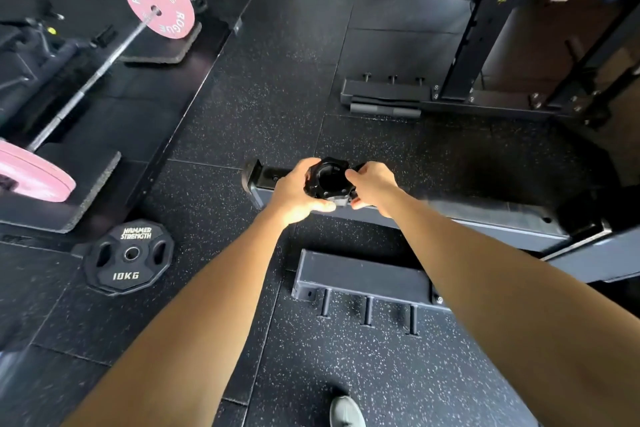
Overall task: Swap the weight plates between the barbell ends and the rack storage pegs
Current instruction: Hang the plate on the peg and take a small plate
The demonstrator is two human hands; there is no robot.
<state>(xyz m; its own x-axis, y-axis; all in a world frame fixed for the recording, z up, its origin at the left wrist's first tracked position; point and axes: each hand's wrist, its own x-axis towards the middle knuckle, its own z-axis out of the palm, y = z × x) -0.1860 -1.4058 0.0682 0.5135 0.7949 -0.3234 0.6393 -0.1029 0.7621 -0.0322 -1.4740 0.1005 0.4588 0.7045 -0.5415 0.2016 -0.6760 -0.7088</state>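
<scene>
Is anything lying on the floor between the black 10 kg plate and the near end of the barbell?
Nothing visible does. The black ten-sided Hammer Strength plate lies flat beside the black rubber pad under the near pink bumper plate; only bare speckled floor separates them.

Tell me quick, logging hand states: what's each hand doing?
Left hand: holding the black barbell collar.
Right hand: pinching the same collar's clamp side.

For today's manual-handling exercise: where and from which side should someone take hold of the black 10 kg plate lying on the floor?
The 10KG plate lies flat, label up, on the rubber floor. Probably best to come from above and hook fingers through the two oval cut-outs flanking its centre hole, since the flat pose leaves little edge to get under.
</scene>
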